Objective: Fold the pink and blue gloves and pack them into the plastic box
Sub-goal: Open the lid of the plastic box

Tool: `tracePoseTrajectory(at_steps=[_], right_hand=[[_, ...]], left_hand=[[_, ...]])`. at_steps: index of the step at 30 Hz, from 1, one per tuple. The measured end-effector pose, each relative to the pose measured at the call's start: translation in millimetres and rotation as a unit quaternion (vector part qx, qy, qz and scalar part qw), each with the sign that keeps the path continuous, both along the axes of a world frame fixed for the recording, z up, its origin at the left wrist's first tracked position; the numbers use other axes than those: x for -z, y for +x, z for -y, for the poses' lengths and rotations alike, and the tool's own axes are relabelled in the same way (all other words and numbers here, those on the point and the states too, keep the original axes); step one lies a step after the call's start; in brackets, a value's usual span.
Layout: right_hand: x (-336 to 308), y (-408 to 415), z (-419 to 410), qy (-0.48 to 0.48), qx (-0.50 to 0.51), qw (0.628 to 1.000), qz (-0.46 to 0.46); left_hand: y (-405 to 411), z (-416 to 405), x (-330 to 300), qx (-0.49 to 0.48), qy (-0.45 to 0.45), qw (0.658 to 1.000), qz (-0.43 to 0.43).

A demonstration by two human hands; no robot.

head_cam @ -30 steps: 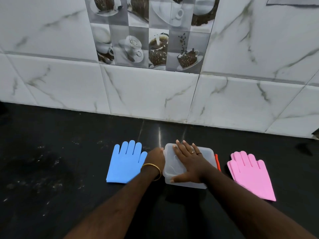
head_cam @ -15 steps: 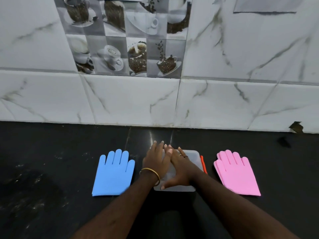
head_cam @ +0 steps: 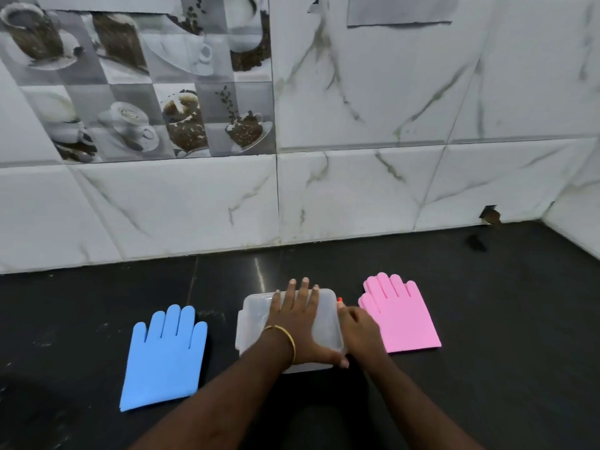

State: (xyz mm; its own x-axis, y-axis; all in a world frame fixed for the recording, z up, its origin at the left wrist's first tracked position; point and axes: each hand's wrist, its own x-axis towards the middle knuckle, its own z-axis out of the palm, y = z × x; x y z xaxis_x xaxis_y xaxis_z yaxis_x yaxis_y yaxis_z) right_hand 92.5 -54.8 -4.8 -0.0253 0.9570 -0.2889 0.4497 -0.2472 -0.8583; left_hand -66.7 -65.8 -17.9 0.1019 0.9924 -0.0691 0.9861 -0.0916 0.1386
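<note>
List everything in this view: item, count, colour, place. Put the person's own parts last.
blue glove: 1, blue, flat on the counter, left of the box.
pink glove: 1, pink, flat on the counter, right of the box.
plastic box: 1, clear, lid on, between the gloves.
red clip: 1, red, at the box's right edge.
counter: 1, black.
wall tiles: many, white marble, behind the counter.
coffee tiles: one patch, grey and brown, upper left.
bangle: 1, gold, left wrist.
left hand: 1, flat on the lid.
right hand: 1, at the box's right side.

Glossy black counter (head_cam: 487, 319) beneath white marble tiles (head_cam: 389, 108).
</note>
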Motion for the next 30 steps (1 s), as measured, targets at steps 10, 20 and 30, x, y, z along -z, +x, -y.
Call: tracePoseTrajectory(at_steps=[10,20,30], right_hand=[[-2,-22,-13,0.103,-0.025,0.989,0.100],[13,-11,-28,-0.033,0.000,0.999,-0.009],[1,-21,-21,0.159,0.063,0.981,0.090]], left_hand=[[-7,-6,3,-0.041,0.002,0.999,0.010],[-8,-4,-3,-0.033,-0.006,0.999,0.001],[-30,24,-23,-0.180,0.159,0.963,0.122]])
